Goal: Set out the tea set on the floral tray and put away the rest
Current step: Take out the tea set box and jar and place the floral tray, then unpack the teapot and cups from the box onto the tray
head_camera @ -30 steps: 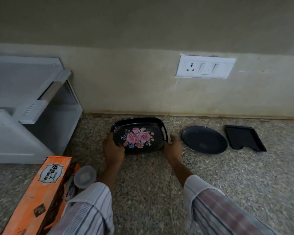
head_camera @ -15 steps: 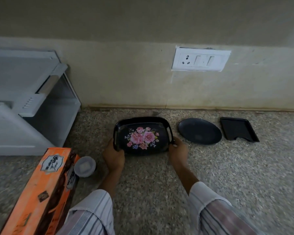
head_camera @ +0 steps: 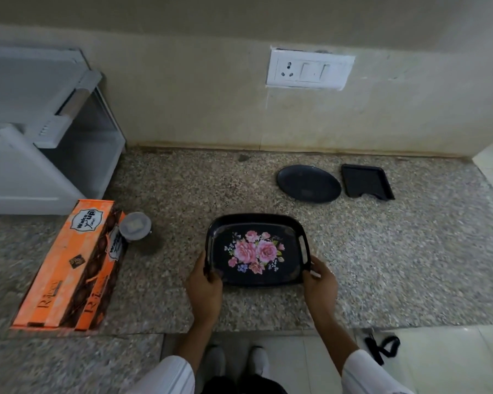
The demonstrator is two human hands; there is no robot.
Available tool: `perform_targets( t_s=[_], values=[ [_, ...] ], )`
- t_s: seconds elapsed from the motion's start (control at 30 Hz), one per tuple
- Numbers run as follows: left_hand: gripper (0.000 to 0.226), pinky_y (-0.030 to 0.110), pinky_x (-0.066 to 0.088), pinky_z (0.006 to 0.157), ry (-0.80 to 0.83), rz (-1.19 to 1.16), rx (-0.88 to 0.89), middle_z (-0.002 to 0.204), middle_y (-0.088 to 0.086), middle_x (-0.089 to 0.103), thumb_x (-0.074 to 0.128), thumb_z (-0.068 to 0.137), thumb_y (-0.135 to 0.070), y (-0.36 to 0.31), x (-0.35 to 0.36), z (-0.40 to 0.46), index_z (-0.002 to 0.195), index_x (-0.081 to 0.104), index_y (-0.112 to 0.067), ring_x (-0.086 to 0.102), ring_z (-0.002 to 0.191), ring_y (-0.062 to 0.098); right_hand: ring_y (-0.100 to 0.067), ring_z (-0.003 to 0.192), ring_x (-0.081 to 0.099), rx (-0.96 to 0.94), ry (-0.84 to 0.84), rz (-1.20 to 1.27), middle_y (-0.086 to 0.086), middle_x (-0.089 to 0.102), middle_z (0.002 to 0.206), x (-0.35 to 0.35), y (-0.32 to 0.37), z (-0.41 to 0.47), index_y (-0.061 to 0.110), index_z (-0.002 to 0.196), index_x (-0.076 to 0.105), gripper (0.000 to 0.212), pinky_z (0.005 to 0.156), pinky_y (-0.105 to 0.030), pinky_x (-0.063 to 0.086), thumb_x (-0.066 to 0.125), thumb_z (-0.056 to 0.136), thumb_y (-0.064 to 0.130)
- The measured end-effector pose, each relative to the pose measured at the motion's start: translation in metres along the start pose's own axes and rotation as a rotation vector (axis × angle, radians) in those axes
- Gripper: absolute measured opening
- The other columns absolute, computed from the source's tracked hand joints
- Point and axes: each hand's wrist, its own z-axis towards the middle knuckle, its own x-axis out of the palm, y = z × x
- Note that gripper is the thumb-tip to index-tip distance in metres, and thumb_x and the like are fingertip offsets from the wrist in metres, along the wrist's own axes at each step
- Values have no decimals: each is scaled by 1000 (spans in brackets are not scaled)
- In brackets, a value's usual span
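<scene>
The black floral tray [head_camera: 289, 223] with pink roses lies flat on the speckled stone counter [head_camera: 410, 265], near its front edge. My left hand [head_camera: 204, 282] grips the tray's near left corner by the handle slot. My right hand [head_camera: 319, 281] grips the near right corner. An orange tea set box [head_camera: 60, 268] lies on the counter to the left, with a small round lidded container [head_camera: 135, 226] beside it. A round black plate [head_camera: 308, 183] and a small black rectangular tray [head_camera: 366, 181] lie at the back right, near the wall.
A white appliance [head_camera: 26, 143] with an open compartment stands at the back left. A switch and socket panel [head_camera: 310, 69] is on the wall. Below the counter edge I see my feet [head_camera: 236, 362] and a black strap [head_camera: 382, 348] on the tiled floor.
Both hands have pulled the floral tray from the back of the counter toward the front edge. The view has tipped down, showing the floor.
</scene>
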Motion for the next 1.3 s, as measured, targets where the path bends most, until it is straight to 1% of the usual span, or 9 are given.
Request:
perform_targets(
  t_s=[0.13,0.23,0.4,0.53,0.83,0.97,1.0,1.13,1.3],
  values=[
    [54,40,57,93,14,-31,3,123,0,70,56,89,1,-1,3,-5,138,57,-21,67,109,16,-21,89,70,-1,-16,-37,-2,73,95,-1,-4,1,12,123,71,40,80,-36,57,59,88,-4],
    [55,39,57,94,-7,-15,-3,122,3,70,58,88,3,-4,3,-4,138,58,-18,68,109,18,-21,87,69,-9,-20,-34,-7,76,100,0,-5,2,13,121,72,41,78,-33,54,59,87,-5],
    [55,21,46,93,-12,12,-6,124,1,68,58,88,5,-11,2,-8,138,57,-17,62,108,9,-25,94,70,8,-12,-16,-10,76,107,2,-15,4,12,125,70,41,86,-44,58,60,89,-4],
    [55,14,42,91,-9,24,-36,121,-6,64,56,89,5,-16,-1,-9,140,55,-16,56,107,4,-25,95,68,29,-1,-20,-12,75,111,5,-17,5,12,129,67,41,83,-39,55,61,91,0],
    [52,18,49,96,27,18,-14,124,-12,64,55,92,-2,-12,0,-8,139,55,-25,58,110,-2,-32,104,70,54,18,28,-16,73,115,1,-17,5,9,132,64,41,74,-30,48,64,92,3],
    [46,22,53,96,33,-29,5,120,-18,66,58,92,-6,-16,-10,-9,129,60,-35,61,109,-7,-35,115,64,41,-48,64,-21,64,129,0,-11,5,7,139,55,49,86,-33,45,69,92,10],
    [46,22,50,100,30,-40,-7,126,-15,64,58,92,-7,-14,-14,-9,131,59,-32,59,113,-6,-36,117,60,22,-80,58,-20,60,132,0,-8,3,8,139,54,50,89,-36,45,69,91,11],
    [53,42,46,110,38,-33,-12,145,-4,54,60,91,-18,-3,-45,0,143,51,-22,53,131,11,-33,122,49,-154,-196,-14,-14,54,130,8,15,-14,17,130,56,44,97,-47,45,69,88,18],
    [48,36,52,102,-19,-39,63,131,2,64,65,90,-13,-18,-93,12,137,57,-22,62,115,12,-20,117,54,-377,13,19,-1,57,124,64,73,-45,21,126,59,40,96,-35,45,72,89,13]
  ],
)
